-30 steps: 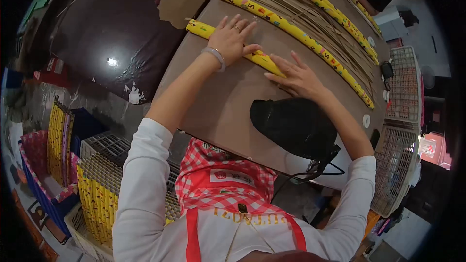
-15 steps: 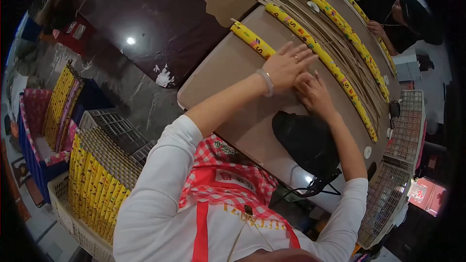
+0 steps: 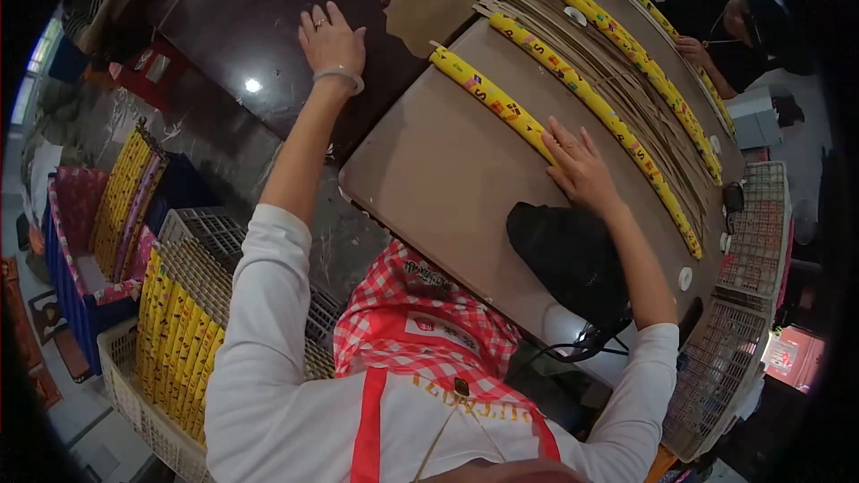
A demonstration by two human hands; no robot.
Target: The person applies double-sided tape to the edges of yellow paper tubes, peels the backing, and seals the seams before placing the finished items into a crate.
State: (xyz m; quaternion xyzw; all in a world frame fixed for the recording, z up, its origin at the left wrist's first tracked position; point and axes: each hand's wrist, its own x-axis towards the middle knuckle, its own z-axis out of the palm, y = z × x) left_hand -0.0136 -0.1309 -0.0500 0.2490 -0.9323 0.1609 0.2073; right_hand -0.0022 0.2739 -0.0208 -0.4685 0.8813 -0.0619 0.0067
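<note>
Yellow tube lies near brown board's far edge, bare board nearer | right hand flat, fingers spread on tube's end | left hand splayed, empty, on dark table.

The long yellow printed paper roll looks glossy on matt brown cardboard sheet, beside the dark, shiny tabletop.

Small packing or craft workshop, hand production going on. Long yellow printed paper tubes are lying in rows over stacked brown paper sheets on a worktable. Plastic crates on the floor are holding many finished tubes. A co-worker is sitting at the far end.
</note>
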